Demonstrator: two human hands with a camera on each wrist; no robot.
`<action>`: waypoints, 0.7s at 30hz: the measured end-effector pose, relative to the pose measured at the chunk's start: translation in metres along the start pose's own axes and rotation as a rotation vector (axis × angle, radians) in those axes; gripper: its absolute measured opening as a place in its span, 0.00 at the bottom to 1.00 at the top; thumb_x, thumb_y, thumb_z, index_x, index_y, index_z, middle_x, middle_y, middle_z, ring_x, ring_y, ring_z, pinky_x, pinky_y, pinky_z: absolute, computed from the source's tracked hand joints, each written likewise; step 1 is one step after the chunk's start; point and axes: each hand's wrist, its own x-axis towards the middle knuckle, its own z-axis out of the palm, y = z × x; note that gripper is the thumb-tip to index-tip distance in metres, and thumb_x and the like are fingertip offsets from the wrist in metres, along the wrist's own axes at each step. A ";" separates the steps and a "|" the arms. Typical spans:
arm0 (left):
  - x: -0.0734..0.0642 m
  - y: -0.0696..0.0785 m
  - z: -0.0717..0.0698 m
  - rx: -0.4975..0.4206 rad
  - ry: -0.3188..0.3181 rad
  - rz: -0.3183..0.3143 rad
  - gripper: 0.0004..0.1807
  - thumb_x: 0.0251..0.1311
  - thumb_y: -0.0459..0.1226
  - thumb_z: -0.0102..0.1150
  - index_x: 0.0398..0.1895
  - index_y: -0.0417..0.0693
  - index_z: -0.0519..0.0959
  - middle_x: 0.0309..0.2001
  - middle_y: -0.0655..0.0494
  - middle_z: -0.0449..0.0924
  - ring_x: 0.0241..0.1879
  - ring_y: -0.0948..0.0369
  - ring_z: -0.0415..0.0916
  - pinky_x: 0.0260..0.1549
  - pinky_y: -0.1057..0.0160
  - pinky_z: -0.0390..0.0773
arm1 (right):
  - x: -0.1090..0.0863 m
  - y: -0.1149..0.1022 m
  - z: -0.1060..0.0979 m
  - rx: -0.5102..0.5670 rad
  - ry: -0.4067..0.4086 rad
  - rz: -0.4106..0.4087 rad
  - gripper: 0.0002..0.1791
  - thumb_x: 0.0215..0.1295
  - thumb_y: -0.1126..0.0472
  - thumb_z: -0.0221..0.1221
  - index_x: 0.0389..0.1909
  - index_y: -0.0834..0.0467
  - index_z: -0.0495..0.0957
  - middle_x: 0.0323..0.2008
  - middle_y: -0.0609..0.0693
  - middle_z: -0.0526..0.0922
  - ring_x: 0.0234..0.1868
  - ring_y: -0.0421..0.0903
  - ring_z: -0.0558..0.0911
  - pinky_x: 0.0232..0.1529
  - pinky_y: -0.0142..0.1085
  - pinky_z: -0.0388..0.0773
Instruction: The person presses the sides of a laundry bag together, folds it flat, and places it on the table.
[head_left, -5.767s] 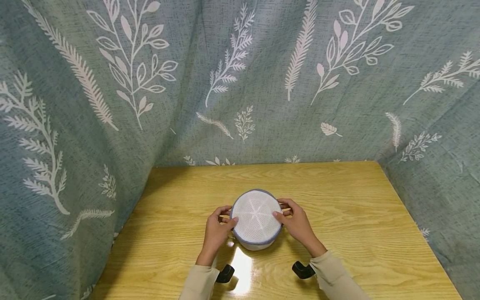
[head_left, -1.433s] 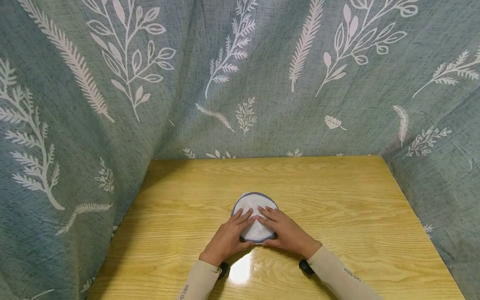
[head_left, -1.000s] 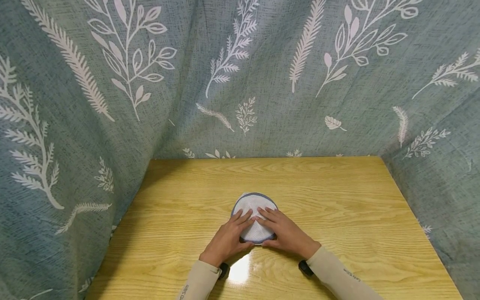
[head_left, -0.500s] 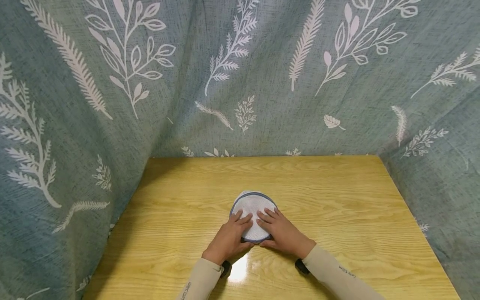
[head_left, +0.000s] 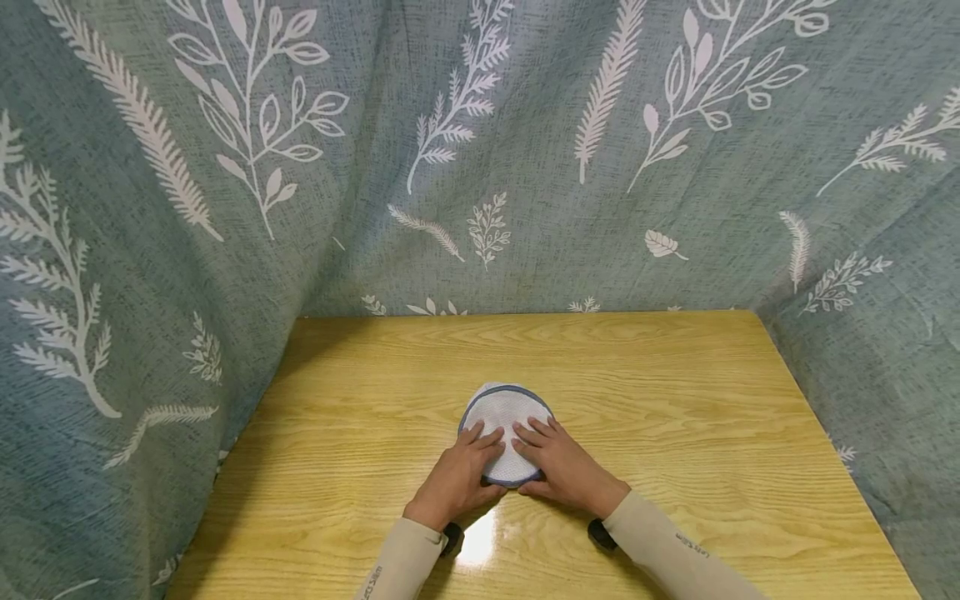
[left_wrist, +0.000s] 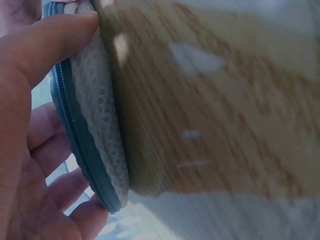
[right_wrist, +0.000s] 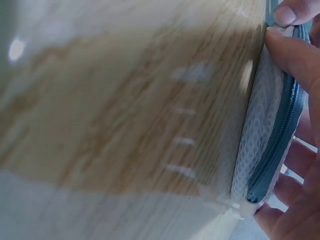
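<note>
A round white mesh laundry bag (head_left: 508, 405) with a blue rim lies squashed low on the wooden table, a bit of white mesh poking out behind its far left edge. My left hand (head_left: 459, 473) presses its near left part, fingers spread over the top and thumb at the near edge. Mirroring it, my right hand (head_left: 568, 467) presses the near right part. In the left wrist view the thumb lies against the mesh side wall (left_wrist: 100, 110), beside a blue zipper (left_wrist: 75, 125). The right wrist view shows the same zipper band (right_wrist: 280, 135) under the right thumb and fingers.
The wooden table (head_left: 675, 392) extends around the bag on all sides. A blue-grey curtain with white leaf prints (head_left: 525, 233) hangs behind it and along both sides. Dark wrist straps (head_left: 602, 534) sit at the sleeve cuffs.
Nearly six seconds ago the bag stood taller, held by its sides; now it is flattened with both hands on top. Over the last second hands and bag shifted slightly, with the hold nearly unchanged.
</note>
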 end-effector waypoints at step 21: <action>-0.005 -0.008 0.009 0.022 0.096 0.045 0.34 0.62 0.50 0.76 0.68 0.45 0.80 0.74 0.48 0.74 0.75 0.44 0.67 0.75 0.44 0.68 | -0.005 0.006 0.006 -0.005 0.080 0.017 0.38 0.65 0.44 0.73 0.70 0.60 0.78 0.74 0.60 0.74 0.76 0.63 0.70 0.75 0.62 0.65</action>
